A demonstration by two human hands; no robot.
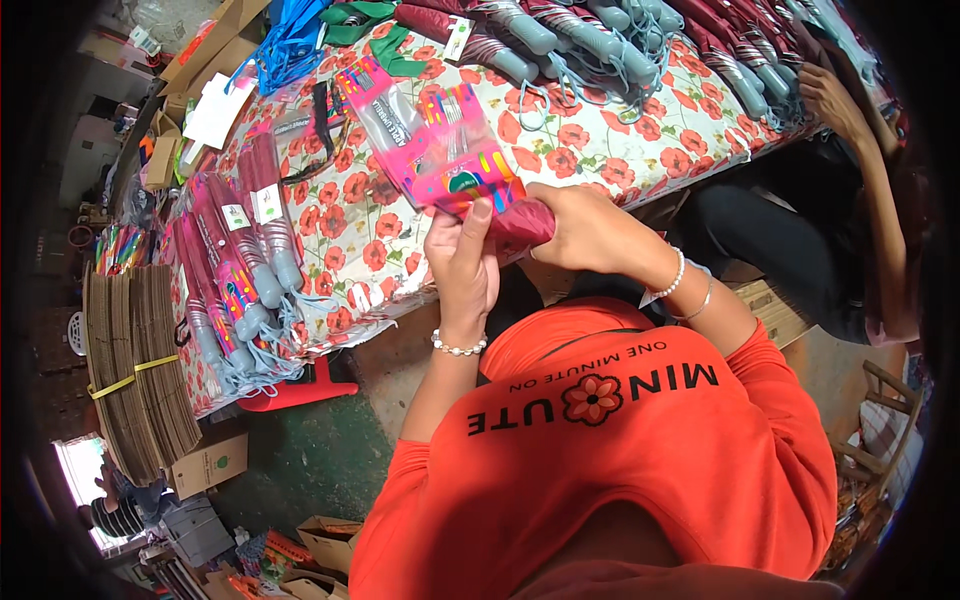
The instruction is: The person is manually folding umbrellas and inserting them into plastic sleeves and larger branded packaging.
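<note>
Both my hands meet at the near edge of the table. My left hand (466,262) is closed, its thumb pressing the lower end of a pink, clear-windowed plastic sleeve (470,183). Wrapped around a folded maroon umbrella (527,223) is my right hand (590,232). The umbrella's end touches the sleeve's mouth; whether it is inside cannot be made out. Another pink sleeve (372,95) lies flat just beyond. To the left rest several maroon umbrellas (265,205) with grey handles and cord loops, some in pink sleeves.
A poppy-print cloth (345,215) covers the table. Loose umbrellas (580,35) are heaped at the far side, near green straps (395,50) and blue straps (290,40). Another person's arm (850,120) reaches in at right. Strapped cardboard (140,370) and a red stool (300,392) stand left.
</note>
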